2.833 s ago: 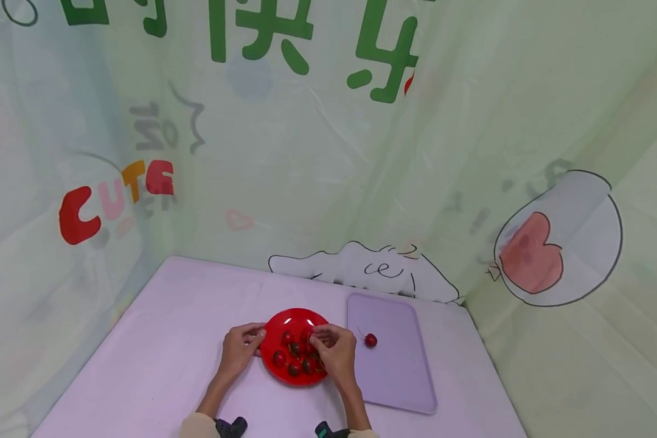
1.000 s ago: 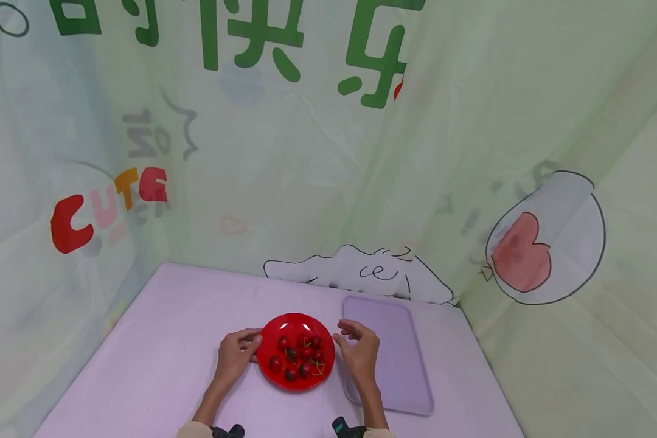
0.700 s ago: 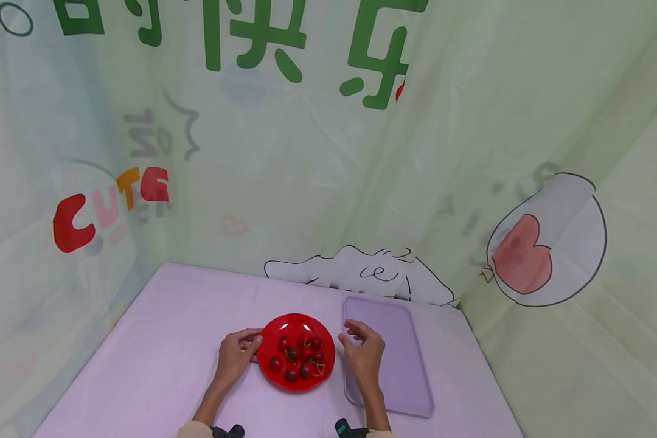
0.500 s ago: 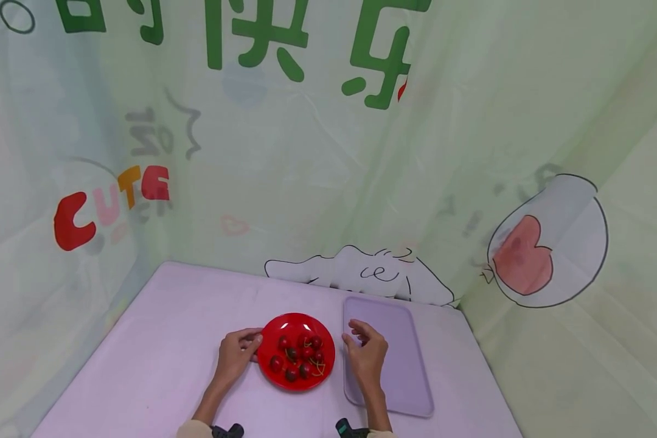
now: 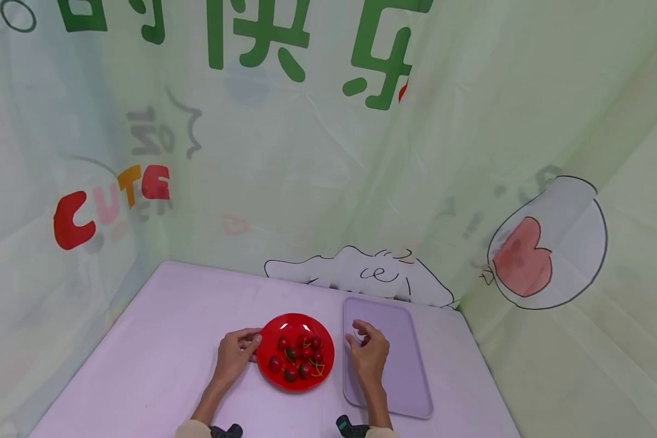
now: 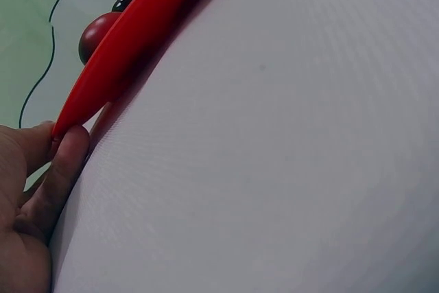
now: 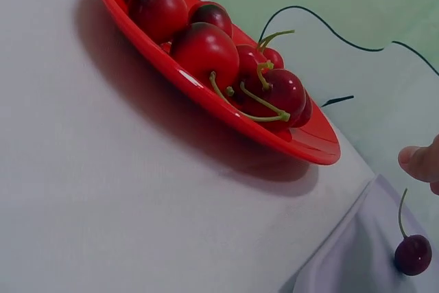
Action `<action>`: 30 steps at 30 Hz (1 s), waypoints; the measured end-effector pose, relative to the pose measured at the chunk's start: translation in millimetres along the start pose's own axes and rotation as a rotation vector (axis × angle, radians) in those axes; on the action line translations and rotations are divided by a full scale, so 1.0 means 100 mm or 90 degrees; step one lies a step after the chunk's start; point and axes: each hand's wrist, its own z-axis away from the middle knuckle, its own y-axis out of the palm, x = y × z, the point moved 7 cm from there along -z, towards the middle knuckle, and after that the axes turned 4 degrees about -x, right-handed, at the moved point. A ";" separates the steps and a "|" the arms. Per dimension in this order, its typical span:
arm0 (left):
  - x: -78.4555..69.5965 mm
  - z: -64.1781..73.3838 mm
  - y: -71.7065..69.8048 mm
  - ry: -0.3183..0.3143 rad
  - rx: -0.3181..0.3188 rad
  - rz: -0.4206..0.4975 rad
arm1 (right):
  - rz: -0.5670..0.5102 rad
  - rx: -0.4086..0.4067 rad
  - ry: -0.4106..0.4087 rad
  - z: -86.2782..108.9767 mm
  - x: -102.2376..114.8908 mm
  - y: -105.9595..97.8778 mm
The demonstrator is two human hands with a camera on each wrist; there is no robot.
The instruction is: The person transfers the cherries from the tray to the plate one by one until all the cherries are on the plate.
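A red plate (image 5: 294, 325) on the table carries several dark red cherries (image 7: 206, 53), some with green stems. My left hand (image 5: 232, 358) pinches the plate's left rim between thumb and fingers; the left wrist view has this grip at its left edge, with that rim slightly raised. Over the left part of the lilac tray (image 5: 405, 371), my right hand (image 5: 370, 360) is held with thumb and fingers apart. One cherry (image 7: 413, 255) with its stem lies on the tray just below a fingertip of that hand, not touching it in the right wrist view. From the head view, the fingers partly hide this cherry.
A pale lilac cloth covers the table (image 5: 197, 304). Printed curtains (image 5: 306, 182) hang behind it and at both sides. The tray lies to the right of the plate, with a narrow strip of cloth between them.
My right hand has left the plate's right side and moved right over the tray, where it now partly covers the lone cherry. My left hand stays at the plate's left rim.
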 end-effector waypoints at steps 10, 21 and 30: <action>0.02 -0.04 0.00 -0.015 0.001 0.024 | 0.050 -0.002 -0.056 -0.03 -0.15 0.10; 0.01 -0.03 0.00 -0.015 0.000 0.026 | 0.083 0.029 -0.042 0.00 -0.18 0.12; 0.02 -0.02 0.00 -0.001 -0.007 0.012 | 0.083 0.026 -0.051 -0.01 -0.14 0.12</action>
